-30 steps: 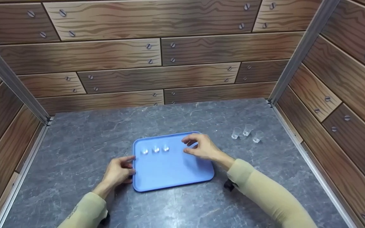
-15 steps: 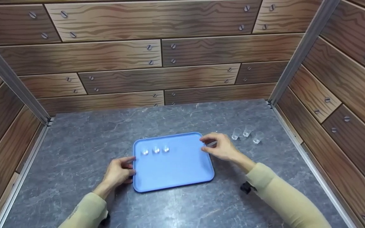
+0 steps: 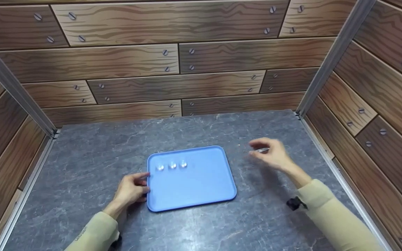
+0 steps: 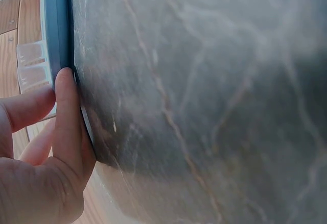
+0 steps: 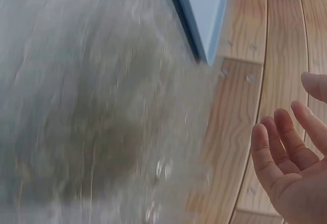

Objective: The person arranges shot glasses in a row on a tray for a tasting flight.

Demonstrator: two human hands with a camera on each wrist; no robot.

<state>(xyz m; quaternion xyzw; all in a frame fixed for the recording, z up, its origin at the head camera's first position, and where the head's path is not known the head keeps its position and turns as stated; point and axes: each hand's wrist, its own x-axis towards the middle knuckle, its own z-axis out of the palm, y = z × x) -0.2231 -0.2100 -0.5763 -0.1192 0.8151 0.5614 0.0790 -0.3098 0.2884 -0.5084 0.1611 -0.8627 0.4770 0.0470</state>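
My left hand (image 3: 129, 190) is at the left rim of a blue tray (image 3: 194, 190), index fingertip and thumb touching its outer edge. The left wrist view shows those fingers (image 4: 66, 112) fairly straight along the rim. Three small clear cups (image 3: 172, 165) stand in a row on the tray's far left part. Right of the tray, my right hand (image 3: 272, 153) is over the table with fingers apart and nothing held. A clear cup (image 3: 263, 150) shows through the gap between its thumb and fingers; the hand hides the other loose cups. In the right wrist view, blurred cups (image 5: 163, 169) stand below the fingers.
The tray lies on a grey marbled table (image 3: 117, 139). Wood-patterned walls (image 3: 134, 62) enclose it at the back and sides, with metal corner posts (image 3: 337, 55) at both back corners.
My right hand has moved right, from over the tray, past its right edge, to the loose cups, which it now mostly covers. My left hand and the tray stay in place.
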